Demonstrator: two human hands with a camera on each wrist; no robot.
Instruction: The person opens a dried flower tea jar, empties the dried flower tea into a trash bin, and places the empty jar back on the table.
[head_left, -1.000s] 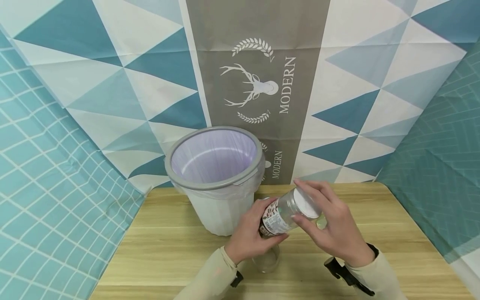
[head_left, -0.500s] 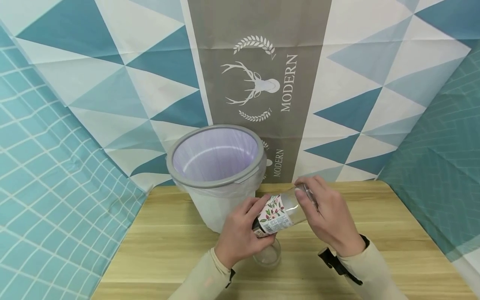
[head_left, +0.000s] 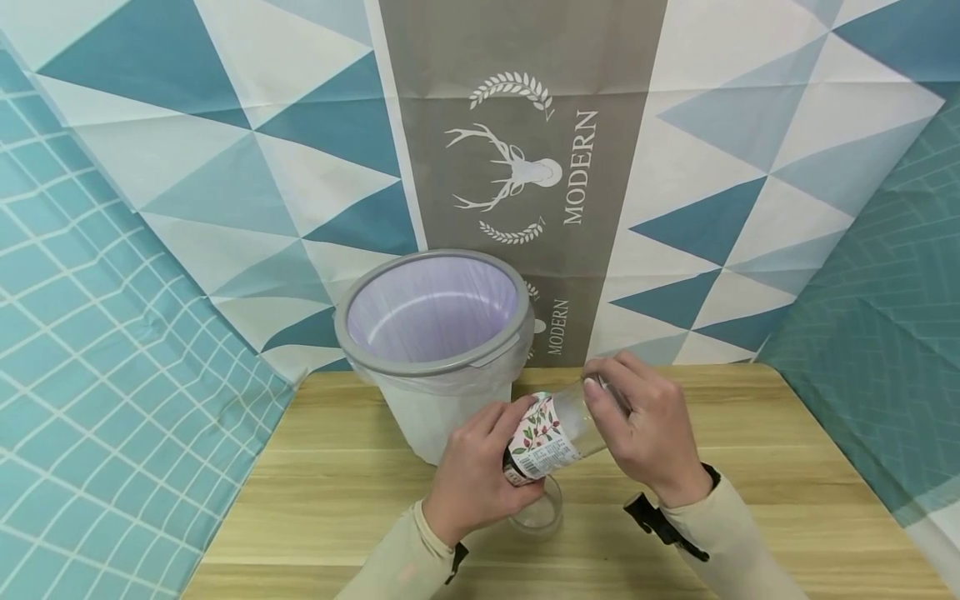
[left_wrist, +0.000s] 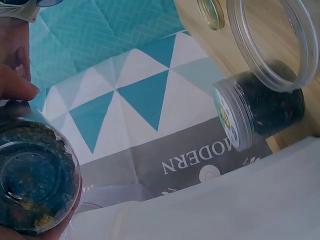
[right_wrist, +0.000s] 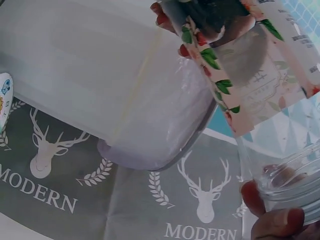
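My left hand [head_left: 480, 475] grips the base of a clear jar [head_left: 536, 437] with a floral label, tilted up toward the right. My right hand [head_left: 648, 425] has its fingers and thumb curled round the jar's top end. In the right wrist view, right fingertips [right_wrist: 280, 222] touch the clear ringed top of the jar [right_wrist: 255, 90]. Dark contents show through the jar's bottom [left_wrist: 40, 180] in the left wrist view. Whether a lid sits on that end, I cannot tell. Below the left hand, a clear round container [head_left: 540, 512] stands on the table.
A white bin [head_left: 420, 417] with a grey rim and bag liner stands behind my left hand. In the left wrist view, a lidded jar of dark contents [left_wrist: 270, 110] stands beyond a clear rim [left_wrist: 250, 45]. A small round object [left_wrist: 212, 14] lies nearby. Patterned cloth hangs behind.
The jar has turned, bringing the floral side of its label into view. My right hand has closed over its top end, hiding the white disc seen earlier. Both hands shifted slightly left.
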